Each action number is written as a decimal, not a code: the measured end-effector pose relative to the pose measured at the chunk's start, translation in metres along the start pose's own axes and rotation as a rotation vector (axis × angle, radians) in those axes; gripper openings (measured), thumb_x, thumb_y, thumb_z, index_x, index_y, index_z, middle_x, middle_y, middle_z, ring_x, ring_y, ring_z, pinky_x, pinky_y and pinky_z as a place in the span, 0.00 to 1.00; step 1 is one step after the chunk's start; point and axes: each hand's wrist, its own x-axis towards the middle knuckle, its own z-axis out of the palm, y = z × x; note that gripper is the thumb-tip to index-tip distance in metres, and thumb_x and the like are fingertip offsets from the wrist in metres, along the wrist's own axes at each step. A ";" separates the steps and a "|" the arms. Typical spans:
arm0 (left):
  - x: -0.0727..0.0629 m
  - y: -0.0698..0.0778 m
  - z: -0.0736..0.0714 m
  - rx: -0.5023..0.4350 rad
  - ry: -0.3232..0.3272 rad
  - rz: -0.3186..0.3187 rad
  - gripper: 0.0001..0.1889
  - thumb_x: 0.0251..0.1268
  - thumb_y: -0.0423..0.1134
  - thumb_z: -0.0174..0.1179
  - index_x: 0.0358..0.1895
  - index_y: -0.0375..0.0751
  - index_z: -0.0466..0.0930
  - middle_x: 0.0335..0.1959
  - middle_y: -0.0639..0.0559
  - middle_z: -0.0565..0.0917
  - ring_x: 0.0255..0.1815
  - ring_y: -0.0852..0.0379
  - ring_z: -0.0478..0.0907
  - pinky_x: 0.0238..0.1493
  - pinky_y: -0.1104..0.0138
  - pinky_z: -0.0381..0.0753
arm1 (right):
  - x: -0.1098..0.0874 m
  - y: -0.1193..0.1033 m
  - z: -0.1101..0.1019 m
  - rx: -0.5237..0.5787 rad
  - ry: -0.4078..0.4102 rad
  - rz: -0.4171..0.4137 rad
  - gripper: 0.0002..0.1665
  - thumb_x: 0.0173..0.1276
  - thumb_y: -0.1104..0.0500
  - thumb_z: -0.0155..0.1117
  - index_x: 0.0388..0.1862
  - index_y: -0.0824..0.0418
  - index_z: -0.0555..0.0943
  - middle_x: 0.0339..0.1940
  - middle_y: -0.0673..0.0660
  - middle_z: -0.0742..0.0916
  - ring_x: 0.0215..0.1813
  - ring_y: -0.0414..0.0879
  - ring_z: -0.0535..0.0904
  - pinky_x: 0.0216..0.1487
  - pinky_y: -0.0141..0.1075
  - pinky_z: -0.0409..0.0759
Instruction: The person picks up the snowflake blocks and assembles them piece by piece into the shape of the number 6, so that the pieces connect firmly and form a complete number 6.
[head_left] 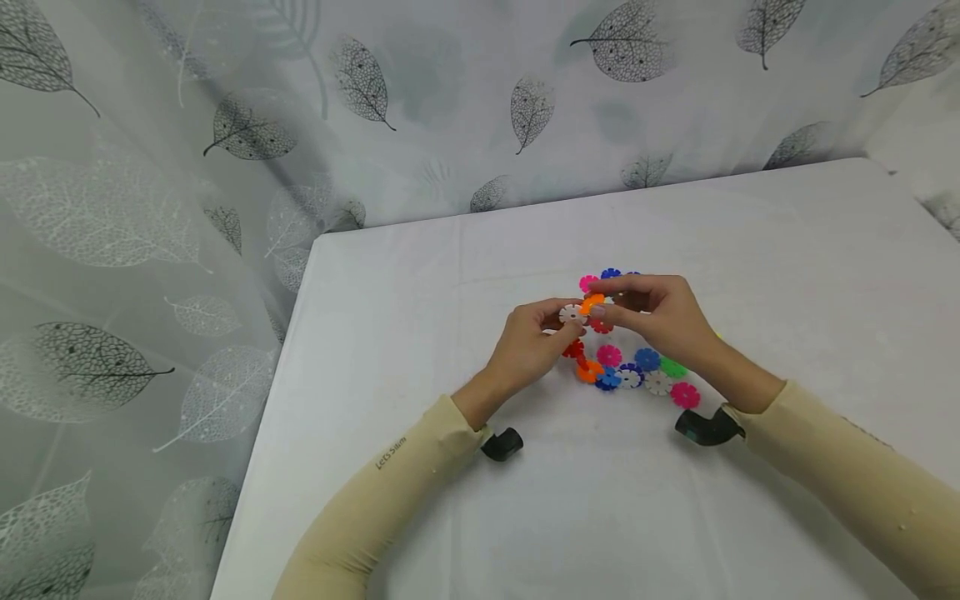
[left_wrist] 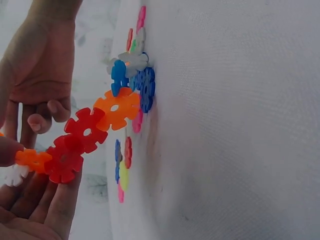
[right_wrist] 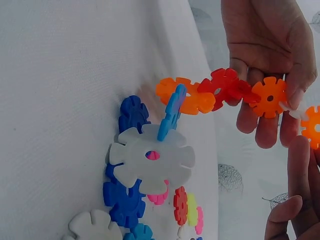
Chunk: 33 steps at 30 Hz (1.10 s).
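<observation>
My left hand (head_left: pixel 525 350) pinches a white snowflake disc (head_left: pixel 571 314) at the end of a linked chain. An orange disc (right_wrist: pixel 270 97) lies against that hand's fingers in the right wrist view, followed by red discs (right_wrist: pixel 218 89), another orange disc (left_wrist: pixel 116 108) and a light-blue disc (right_wrist: pixel 172 112) hanging down to a large white disc (right_wrist: pixel 152 159). My right hand (head_left: pixel 663 315) pinches a separate-looking orange disc (head_left: pixel 592 303) between thumb and fingers, right at the white disc. Whether their slots are joined cannot be told.
Loose discs lie on the white-covered table (head_left: pixel 420 333) under and behind the hands, among them pink (head_left: pixel 685 395), grey-white (head_left: pixel 658 383), green (head_left: pixel 673 367) and blue (head_left: pixel 647 359). A leaf-patterned curtain (head_left: pixel 442 75) borders the table's back. Black curved pieces (head_left: pixel 708 427) sit at both cuffs.
</observation>
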 end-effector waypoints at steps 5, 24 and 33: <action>0.003 -0.007 0.001 -0.098 0.016 -0.074 0.19 0.73 0.43 0.62 0.64 0.45 0.79 0.47 0.55 0.88 0.46 0.62 0.85 0.47 0.67 0.84 | 0.000 0.003 -0.001 0.019 0.004 0.028 0.18 0.70 0.65 0.68 0.57 0.69 0.83 0.47 0.58 0.89 0.40 0.49 0.88 0.43 0.31 0.85; 0.002 -0.011 0.006 -0.231 0.146 0.069 0.12 0.75 0.38 0.60 0.51 0.34 0.85 0.40 0.47 0.88 0.40 0.56 0.84 0.45 0.65 0.86 | -0.001 0.001 -0.002 0.024 0.142 0.080 0.17 0.72 0.61 0.68 0.56 0.67 0.85 0.46 0.48 0.90 0.42 0.42 0.86 0.45 0.28 0.83; 0.002 -0.012 0.010 -0.191 0.175 0.113 0.12 0.75 0.40 0.61 0.50 0.34 0.85 0.39 0.47 0.89 0.37 0.57 0.83 0.41 0.67 0.85 | -0.003 0.002 0.005 0.001 0.186 0.036 0.15 0.68 0.63 0.71 0.53 0.65 0.87 0.43 0.49 0.91 0.42 0.39 0.86 0.42 0.27 0.83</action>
